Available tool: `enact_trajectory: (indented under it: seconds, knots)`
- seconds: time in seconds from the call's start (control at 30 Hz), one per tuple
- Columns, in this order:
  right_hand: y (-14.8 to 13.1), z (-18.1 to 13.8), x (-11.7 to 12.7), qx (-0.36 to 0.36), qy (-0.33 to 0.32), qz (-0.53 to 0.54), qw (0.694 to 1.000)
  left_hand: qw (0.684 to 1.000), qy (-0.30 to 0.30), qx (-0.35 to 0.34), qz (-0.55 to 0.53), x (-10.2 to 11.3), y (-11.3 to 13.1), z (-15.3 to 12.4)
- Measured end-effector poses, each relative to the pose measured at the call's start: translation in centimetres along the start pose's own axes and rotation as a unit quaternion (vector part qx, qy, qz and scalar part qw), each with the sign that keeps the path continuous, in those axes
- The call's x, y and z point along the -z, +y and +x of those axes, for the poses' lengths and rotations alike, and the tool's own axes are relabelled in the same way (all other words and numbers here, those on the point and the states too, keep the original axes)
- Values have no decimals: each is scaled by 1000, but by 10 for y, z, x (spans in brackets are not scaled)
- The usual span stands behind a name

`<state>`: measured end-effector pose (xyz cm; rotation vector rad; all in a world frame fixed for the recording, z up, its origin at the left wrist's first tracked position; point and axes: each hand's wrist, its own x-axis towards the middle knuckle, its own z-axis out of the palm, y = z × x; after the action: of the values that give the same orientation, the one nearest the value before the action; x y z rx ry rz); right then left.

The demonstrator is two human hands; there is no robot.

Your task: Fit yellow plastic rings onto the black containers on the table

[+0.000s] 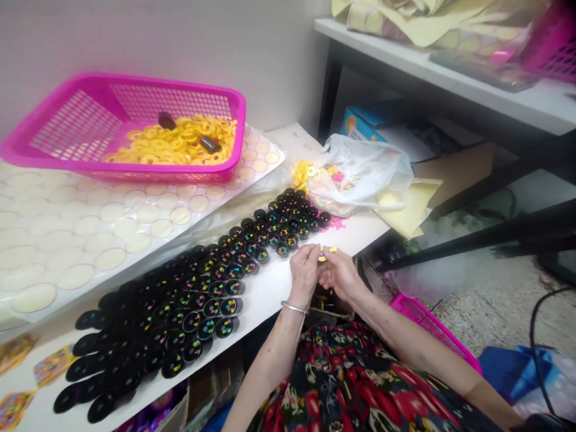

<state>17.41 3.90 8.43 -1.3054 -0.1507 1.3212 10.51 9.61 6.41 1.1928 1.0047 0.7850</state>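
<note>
My left hand [305, 270], with a silver bangle on the wrist, is closed in a pinch at the table's front edge. Opposite it, my right hand [341, 273] also has its fingers pressed together. Between the fingertips of both hands is a small yellow ring [321, 257] with something dark at its middle. A bit of yellow also shows at the right fingertips; its shape is too small to tell. Just beyond the hands stand rows of small black cups [282, 248], holding tiny multicoloured pieces.
A pink basket [121, 171] of yellow rings [180, 141] rests on sheets of round stickers [94, 246]. At the table's far end lies a white plastic bag [369, 168] beside small pink pieces [335, 222]. Another pink basket [436, 333] is below, to the right. A shelf [450, 75] overhangs that side.
</note>
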Motion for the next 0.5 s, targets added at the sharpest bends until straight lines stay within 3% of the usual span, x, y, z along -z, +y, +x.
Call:
enact_trajectory:
  seconds: [0.17,0.5]
  knots:
    - [-2,-1,-7,19,24,-42,999,1000,-7,24,-14,0,3,0]
    - [-3,3,-6,10,40,-39,998,998,0,-44,49,-3,-9,2]
